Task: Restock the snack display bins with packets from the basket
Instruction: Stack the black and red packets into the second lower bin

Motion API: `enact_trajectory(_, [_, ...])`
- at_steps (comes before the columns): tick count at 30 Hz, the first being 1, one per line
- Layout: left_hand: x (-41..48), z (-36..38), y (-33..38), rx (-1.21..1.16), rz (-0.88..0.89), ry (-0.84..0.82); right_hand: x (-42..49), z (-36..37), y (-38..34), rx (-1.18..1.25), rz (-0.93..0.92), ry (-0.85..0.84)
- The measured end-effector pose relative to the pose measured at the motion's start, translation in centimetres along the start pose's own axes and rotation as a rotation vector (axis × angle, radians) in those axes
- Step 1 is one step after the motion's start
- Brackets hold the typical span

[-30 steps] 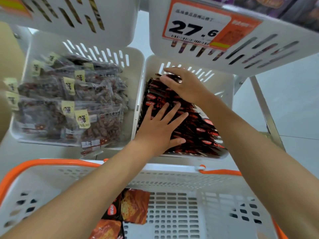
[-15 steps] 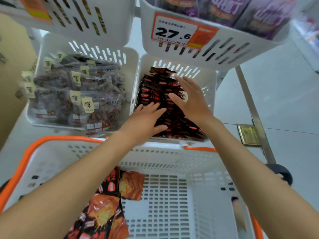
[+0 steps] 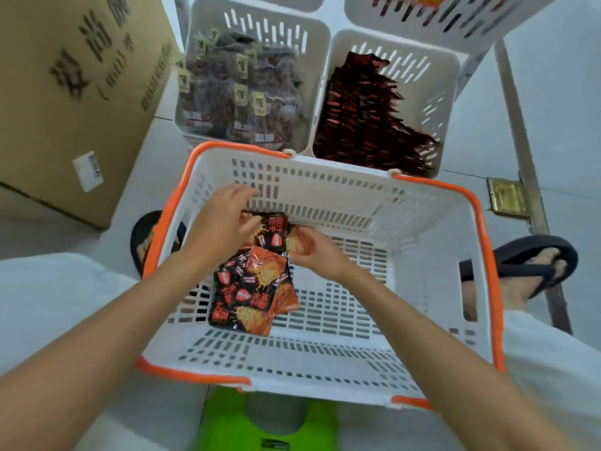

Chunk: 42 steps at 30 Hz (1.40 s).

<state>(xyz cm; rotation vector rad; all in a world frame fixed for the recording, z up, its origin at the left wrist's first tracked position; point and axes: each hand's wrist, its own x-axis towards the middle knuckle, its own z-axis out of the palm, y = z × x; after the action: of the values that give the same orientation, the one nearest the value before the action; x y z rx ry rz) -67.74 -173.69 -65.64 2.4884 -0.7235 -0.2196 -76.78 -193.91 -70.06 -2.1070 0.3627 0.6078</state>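
A white basket with an orange rim (image 3: 487, 255) sits low in front of me. On its floor lies a small pile of orange-and-black snack packets (image 3: 250, 288). My left hand (image 3: 224, 219) hovers over the top of the pile, fingers relaxed and thumb at a packet's edge. My right hand (image 3: 315, 255) pinches an orange packet (image 3: 299, 240) at the pile's right side. Beyond the basket, the right display bin (image 3: 450, 92) holds a slanted stack of red-and-black packets (image 3: 364, 125).
The left display bin (image 3: 312, 37) holds clear packets with yellow labels. A large cardboard box (image 3: 65, 92) stands at the left. An upper bin (image 3: 471, 17) overhangs at the top right. Sandalled feet (image 3: 533, 265) flank the basket, with a green object (image 3: 270, 415) below it.
Both hands have left the red-and-black packets in the right bin and dropped into the basket. My view has tilted down. The right hand has taken hold of an orange packet.
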Motion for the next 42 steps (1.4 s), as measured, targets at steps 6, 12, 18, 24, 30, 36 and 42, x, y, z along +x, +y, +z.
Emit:
enact_trajectory(6, [-2.8,0.5,-2.0,-0.033,-0.101,-0.117,1.9,10.4,-0.1,0.125,0.303,0.188])
enact_trajectory(12, [-2.7,1.8,-2.0,-0.085,-0.148,-0.175,2.5,7.5,4.5,0.304,0.410,0.210])
enact_trajectory(18, [-1.6,2.5,1.3,-0.171,-0.064,-0.170,-1.6,-1.2,3.6,0.115,0.009,0.178])
enact_trajectory(24, [0.2,2.4,3.6,-0.704,-0.331,-0.346,-2.9,-5.1,-2.7,0.037,-0.208,0.099])
enact_trajectory(30, [0.4,2.3,1.8,-1.249,-0.694,-0.229,-4.1,-6.7,-0.1,0.705,0.037,0.115])
enact_trajectory(36, [-0.1,1.6,1.8,-1.256,-0.691,-0.264,-4.5,-6.4,-0.9,0.728,-0.065,0.158])
enact_trajectory(42, [-0.1,0.5,1.2,-1.445,-0.833,0.009,-5.3,-9.0,-1.1,0.814,-0.125,0.429])
